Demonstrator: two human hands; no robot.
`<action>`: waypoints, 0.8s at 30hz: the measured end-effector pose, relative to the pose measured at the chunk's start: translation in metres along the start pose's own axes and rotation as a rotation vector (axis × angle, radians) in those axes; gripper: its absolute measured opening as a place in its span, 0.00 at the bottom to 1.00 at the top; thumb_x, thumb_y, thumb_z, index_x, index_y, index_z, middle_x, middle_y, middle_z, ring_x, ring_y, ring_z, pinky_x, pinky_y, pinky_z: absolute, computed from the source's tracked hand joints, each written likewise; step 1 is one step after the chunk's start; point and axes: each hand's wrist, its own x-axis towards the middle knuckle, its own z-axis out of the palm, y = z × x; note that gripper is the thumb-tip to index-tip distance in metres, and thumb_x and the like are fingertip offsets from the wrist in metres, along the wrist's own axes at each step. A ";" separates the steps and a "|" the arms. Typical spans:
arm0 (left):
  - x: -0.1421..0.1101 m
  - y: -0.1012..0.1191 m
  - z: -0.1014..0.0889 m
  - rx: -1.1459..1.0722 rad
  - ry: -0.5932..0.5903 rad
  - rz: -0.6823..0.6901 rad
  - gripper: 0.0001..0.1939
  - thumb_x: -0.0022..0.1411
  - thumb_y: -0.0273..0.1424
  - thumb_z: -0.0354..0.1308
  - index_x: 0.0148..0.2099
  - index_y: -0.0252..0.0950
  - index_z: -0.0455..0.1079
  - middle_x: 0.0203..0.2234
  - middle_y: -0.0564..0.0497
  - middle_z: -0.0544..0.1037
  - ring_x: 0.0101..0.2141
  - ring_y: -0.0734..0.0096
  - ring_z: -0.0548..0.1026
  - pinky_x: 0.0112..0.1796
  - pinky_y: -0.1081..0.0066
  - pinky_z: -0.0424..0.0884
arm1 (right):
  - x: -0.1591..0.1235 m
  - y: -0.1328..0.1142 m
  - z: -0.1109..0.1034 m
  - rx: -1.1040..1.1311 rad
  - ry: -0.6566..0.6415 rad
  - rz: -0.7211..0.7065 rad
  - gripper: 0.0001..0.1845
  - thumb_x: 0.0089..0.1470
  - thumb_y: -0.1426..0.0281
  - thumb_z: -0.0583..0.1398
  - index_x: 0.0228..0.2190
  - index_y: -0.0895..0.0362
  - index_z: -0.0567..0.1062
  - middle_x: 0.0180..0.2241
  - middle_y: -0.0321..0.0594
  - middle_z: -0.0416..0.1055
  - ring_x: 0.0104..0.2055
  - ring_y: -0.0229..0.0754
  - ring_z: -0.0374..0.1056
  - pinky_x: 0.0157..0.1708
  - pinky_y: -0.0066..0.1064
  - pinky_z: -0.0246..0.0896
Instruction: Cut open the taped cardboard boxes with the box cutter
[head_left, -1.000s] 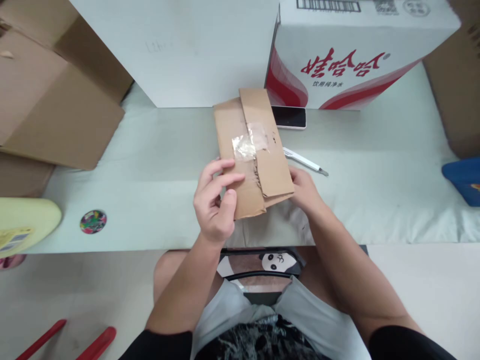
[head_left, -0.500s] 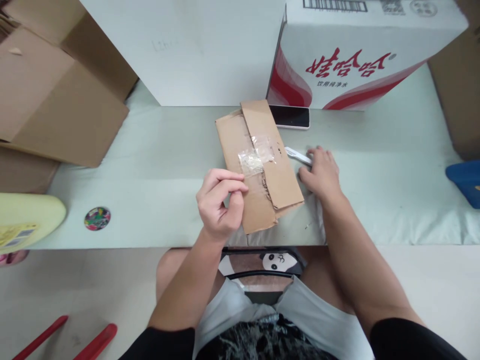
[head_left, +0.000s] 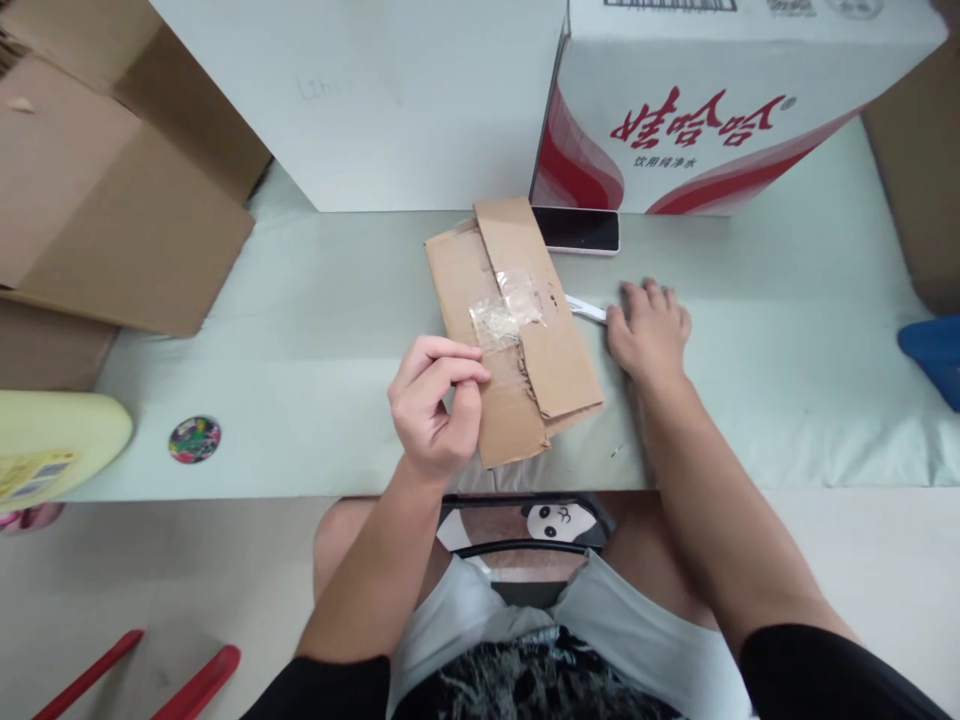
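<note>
A flat brown cardboard package [head_left: 525, 340], patched with clear tape and torn along its flap, lies on the pale green table [head_left: 300, 340] in front of me. My left hand [head_left: 435, 405] is closed in a pinch on the package's near left edge. My right hand [head_left: 649, 330] lies on the table just right of the package. Its fingers are stretched flat over a white utility knife [head_left: 586, 308], of which only the left end shows.
A black phone [head_left: 581, 230] lies behind the package, against a white and red carton [head_left: 697, 110]. A large white box [head_left: 375, 100] stands at the back, with brown cartons [head_left: 112, 200] left. A round sticker [head_left: 194, 439] and a yellow object [head_left: 52, 445] sit left, something blue [head_left: 934, 350] right.
My right hand let go of the package's right side and moved right onto the white knife. My left hand kept its pinch on the package, which now lies flat.
</note>
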 end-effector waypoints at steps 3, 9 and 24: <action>0.000 -0.001 0.000 0.007 -0.008 -0.006 0.12 0.64 0.19 0.55 0.32 0.38 0.75 0.33 0.51 0.80 0.34 0.71 0.78 0.33 0.69 0.74 | -0.014 -0.011 -0.009 -0.048 -0.021 -0.046 0.31 0.67 0.56 0.47 0.63 0.55 0.72 0.71 0.51 0.62 0.72 0.63 0.56 0.70 0.63 0.45; 0.000 0.000 0.004 0.018 -0.032 -0.004 0.12 0.63 0.19 0.55 0.32 0.38 0.75 0.32 0.51 0.80 0.33 0.71 0.79 0.33 0.69 0.74 | -0.017 -0.017 -0.021 -0.108 -0.131 -0.073 0.19 0.62 0.65 0.55 0.47 0.55 0.81 0.48 0.55 0.76 0.50 0.58 0.70 0.45 0.45 0.64; -0.004 0.004 0.006 0.070 -0.008 0.059 0.11 0.64 0.23 0.55 0.31 0.39 0.74 0.30 0.51 0.81 0.30 0.70 0.77 0.29 0.67 0.71 | -0.059 -0.039 -0.091 1.478 0.255 -0.184 0.16 0.53 0.60 0.61 0.28 0.49 0.57 0.18 0.25 0.53 0.17 0.37 0.64 0.14 0.28 0.54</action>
